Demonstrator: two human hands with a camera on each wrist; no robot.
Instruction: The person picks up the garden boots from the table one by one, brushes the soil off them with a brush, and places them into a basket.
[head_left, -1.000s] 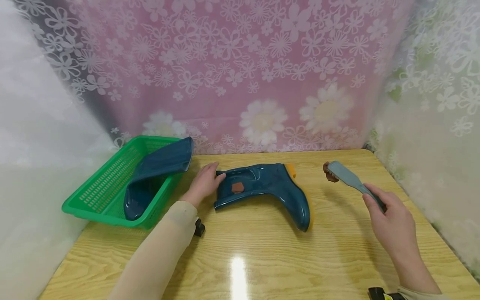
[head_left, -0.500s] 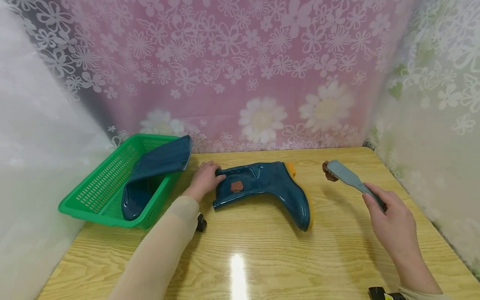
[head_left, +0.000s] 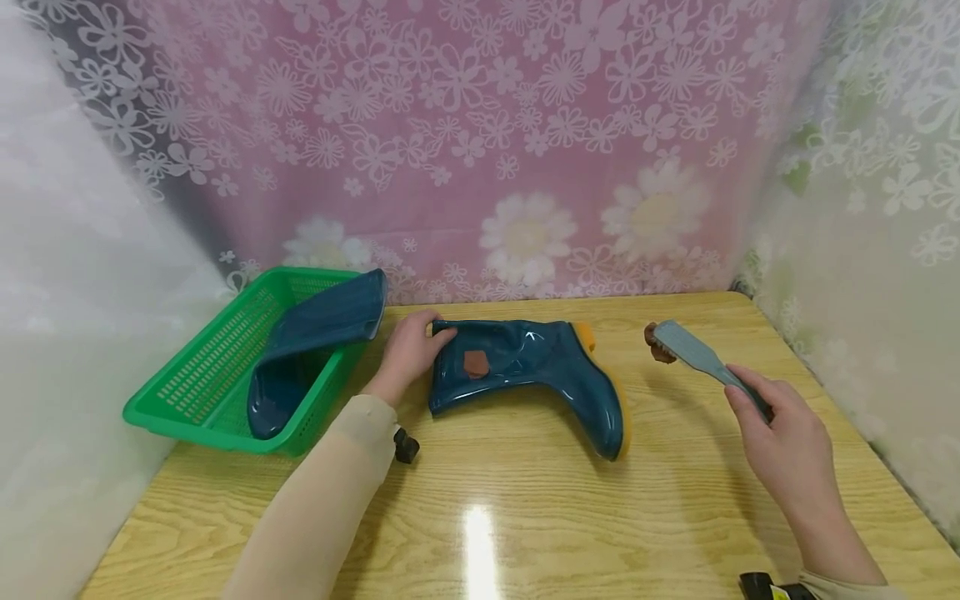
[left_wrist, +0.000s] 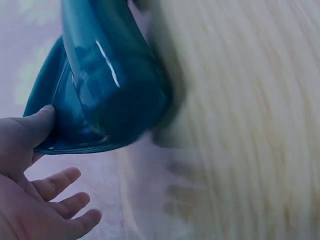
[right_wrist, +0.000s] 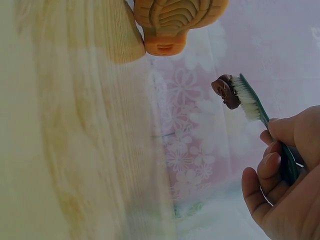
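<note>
A dark blue rain boot [head_left: 555, 358] with a yellow-orange sole lies on its side mid-table, its shaft toward the left. On the shaft sits a flat reddish-brown patch [head_left: 476, 364]. My left hand [head_left: 408, 348] pinches the rim of the boot's opening between thumb and index finger; in the left wrist view the other fingers [left_wrist: 62, 205] spread free below the rim. To the right, above the table, my right hand [head_left: 783, 442] grips the handle of a grey-green brush [head_left: 693, 346]. A brown lump [right_wrist: 227, 92] clings to the white bristles [right_wrist: 247, 100].
At the left stands a green plastic basket [head_left: 202, 435] with a second dark blue boot [head_left: 322, 321] in it, its shaft leaning over the basket's rim. Behind the wooden table [head_left: 570, 533] hangs a pink flowered curtain [head_left: 450, 167]; pale sheets flank both sides.
My left hand has shifted slightly up with the boot's rim, and the boot's shaft has rolled a little, its sunken side now looking fuller. The right hand and brush stay nearly still.
</note>
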